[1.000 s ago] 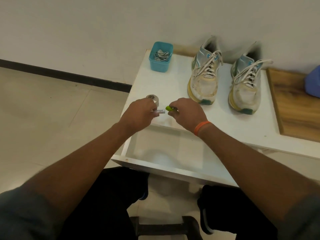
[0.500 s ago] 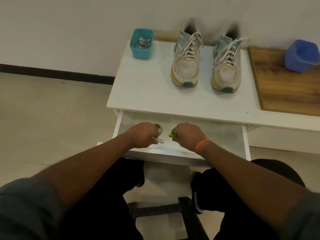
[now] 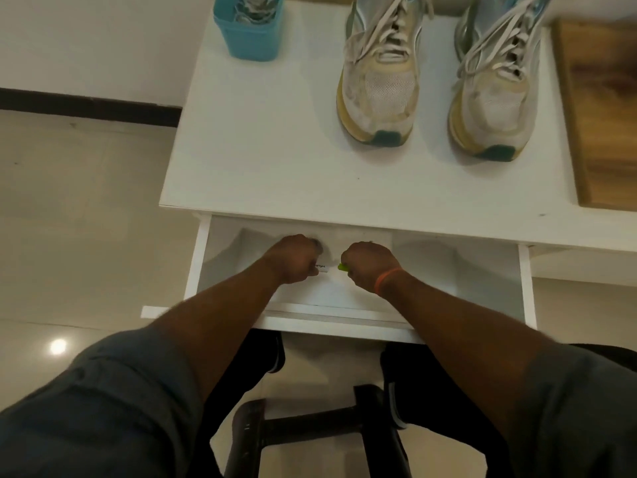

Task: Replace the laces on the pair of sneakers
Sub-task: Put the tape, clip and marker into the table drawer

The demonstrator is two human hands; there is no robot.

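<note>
Hands occupy the centre of the frame, both lowered into an open white drawer (image 3: 482, 270). Left hand (image 3: 296, 258) is curled into a loose fist around a small white tube (image 3: 321, 268) with dark print; only the tube's end protrudes from the fist, pointing right toward the other hand. Right hand (image 3: 368, 265) is also curled shut, its fingers closed on a small yellow-green piece (image 3: 343, 267) that shows at its left edge. The white tube end and the green piece lie close together with a narrow gap between them. An orange band (image 3: 386, 279) circles the right wrist. Both forearms run from the lower corners of the frame upward to the drawer, with grey sleeves at the bottom edge.

Above the drawer sits the white tabletop (image 3: 275, 150). The pair of sneakers stands on it in the upper right of the frame, well apart from both hands. The left sneaker (image 3: 379, 88) and the right sneaker (image 3: 493, 94) stand side by side, not touching. Each long axis runs top to bottom in the frame, toes pointing down toward the drawer and heels cut off by the top edge. White laces (image 3: 389, 32) are still threaded on both.

A teal container (image 3: 248, 36) stands at the upper left of the tabletop. A wooden board (image 3: 606, 115) lies at the right edge of the frame.
</note>
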